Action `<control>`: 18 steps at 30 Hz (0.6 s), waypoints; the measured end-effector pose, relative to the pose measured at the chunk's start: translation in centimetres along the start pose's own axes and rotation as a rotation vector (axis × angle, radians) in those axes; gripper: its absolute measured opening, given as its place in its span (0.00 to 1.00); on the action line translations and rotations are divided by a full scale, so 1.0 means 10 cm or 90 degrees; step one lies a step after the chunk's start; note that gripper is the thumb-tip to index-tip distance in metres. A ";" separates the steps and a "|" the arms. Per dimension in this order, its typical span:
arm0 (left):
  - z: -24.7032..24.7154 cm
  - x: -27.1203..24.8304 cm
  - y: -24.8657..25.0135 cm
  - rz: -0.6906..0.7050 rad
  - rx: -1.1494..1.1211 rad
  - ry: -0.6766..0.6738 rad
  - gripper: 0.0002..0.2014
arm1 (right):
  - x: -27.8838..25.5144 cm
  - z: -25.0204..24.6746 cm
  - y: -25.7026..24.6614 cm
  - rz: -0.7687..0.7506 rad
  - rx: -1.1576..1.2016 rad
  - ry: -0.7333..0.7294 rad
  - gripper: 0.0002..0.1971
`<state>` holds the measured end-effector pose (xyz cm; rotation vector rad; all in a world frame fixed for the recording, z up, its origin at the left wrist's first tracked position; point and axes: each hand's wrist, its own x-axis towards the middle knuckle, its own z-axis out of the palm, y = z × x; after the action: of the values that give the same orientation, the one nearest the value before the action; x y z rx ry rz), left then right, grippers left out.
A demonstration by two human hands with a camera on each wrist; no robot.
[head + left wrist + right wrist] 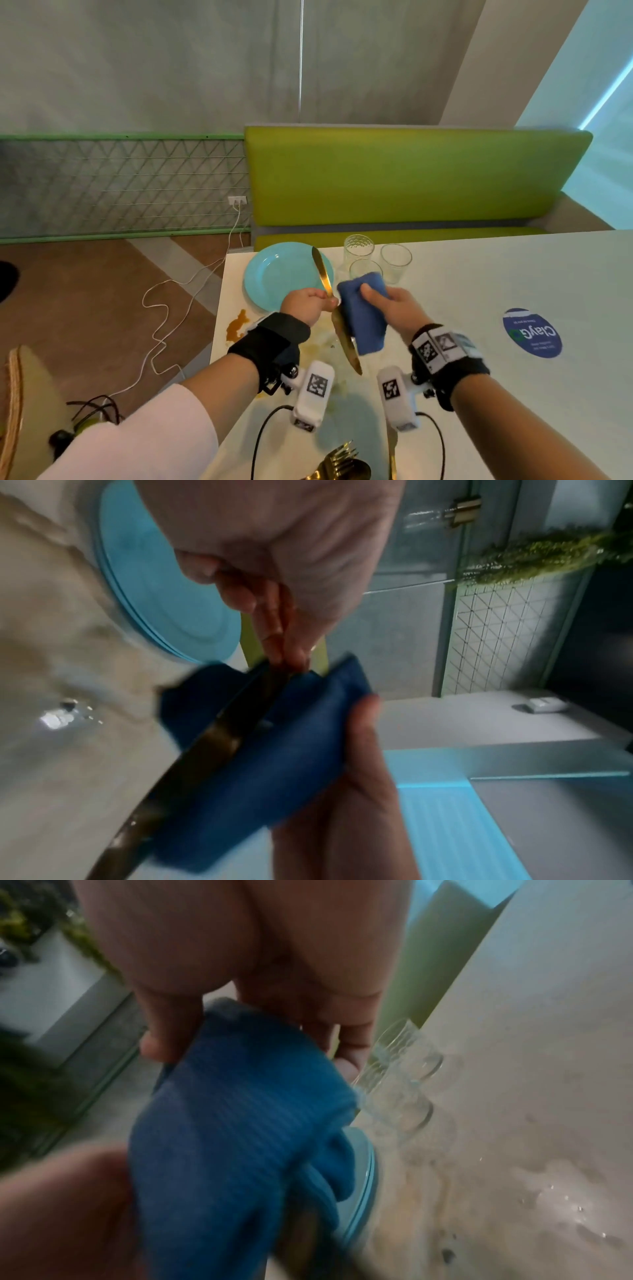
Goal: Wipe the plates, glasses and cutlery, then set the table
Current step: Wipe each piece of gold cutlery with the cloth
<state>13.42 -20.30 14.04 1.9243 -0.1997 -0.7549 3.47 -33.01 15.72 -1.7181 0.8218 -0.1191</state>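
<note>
Left grip (308,305) clenched on knife (346,339) | right grip (394,308) holds cloth (363,315) on blade | plate (274,277), glasses (395,260), fork (339,459) remain; bench (479,274) unset, stained.

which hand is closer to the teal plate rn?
Left. The left hand, gripping the gold knife, is over the near rim of the teal plate. The right hand, holding the blue cloth, sits to the plate's right, clear of it.
</note>
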 end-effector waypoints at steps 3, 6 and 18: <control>0.01 0.00 0.09 -0.005 -0.001 0.000 0.14 | -0.04 0.25 0.00 -0.038 -0.129 -0.062 0.14; -0.01 -0.05 0.14 -0.019 0.018 -0.016 0.17 | -0.01 0.31 -0.03 -0.026 -0.118 -0.046 0.19; -0.09 -0.01 0.15 -0.066 -0.199 0.068 0.15 | -0.05 0.26 0.11 -0.018 -0.138 -0.079 0.10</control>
<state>14.19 -20.27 15.60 1.6798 0.0822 -0.7039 3.90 -30.70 14.06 -1.9198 0.7395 0.0587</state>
